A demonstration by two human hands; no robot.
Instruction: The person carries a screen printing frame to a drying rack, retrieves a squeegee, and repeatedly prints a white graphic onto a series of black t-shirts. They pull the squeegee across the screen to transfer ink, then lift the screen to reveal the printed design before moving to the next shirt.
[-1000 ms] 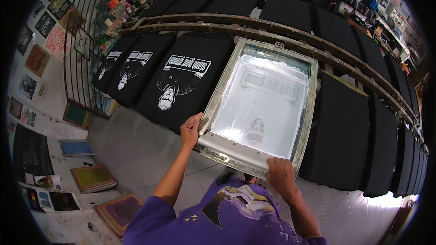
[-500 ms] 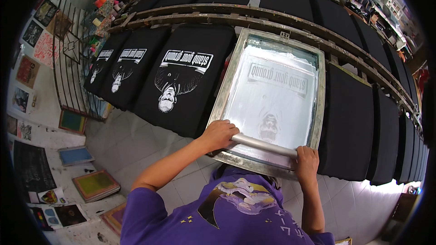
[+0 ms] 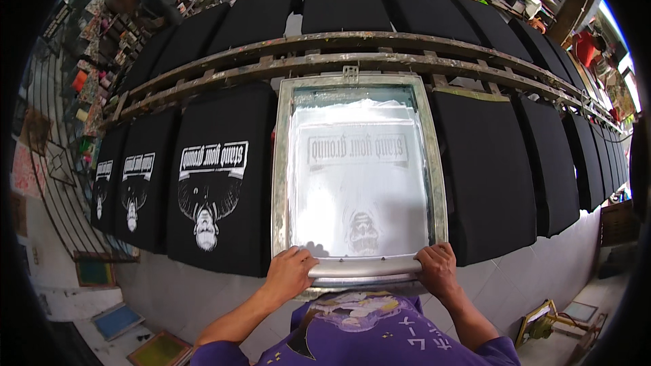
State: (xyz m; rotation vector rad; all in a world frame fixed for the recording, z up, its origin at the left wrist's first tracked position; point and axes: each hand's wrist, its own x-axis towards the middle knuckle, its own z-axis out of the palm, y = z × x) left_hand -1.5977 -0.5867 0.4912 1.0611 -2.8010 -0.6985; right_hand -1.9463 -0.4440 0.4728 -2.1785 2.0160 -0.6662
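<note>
Black fabric panels (image 3: 485,183) line both sides of the long rails (image 3: 264,70), and front and centre sits the rectangular screen frame (image 3: 438,169), its mesh (image 3: 366,196) coated white. Across its near end lies the silver bar (image 3: 366,268), left hand (image 3: 291,273) and right hand (image 3: 438,270) at opposite ends, fingers clamped firmly on it!

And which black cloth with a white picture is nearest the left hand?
The printed cloth just left of the metal frame; the other two lie farther from the left hand.
</note>
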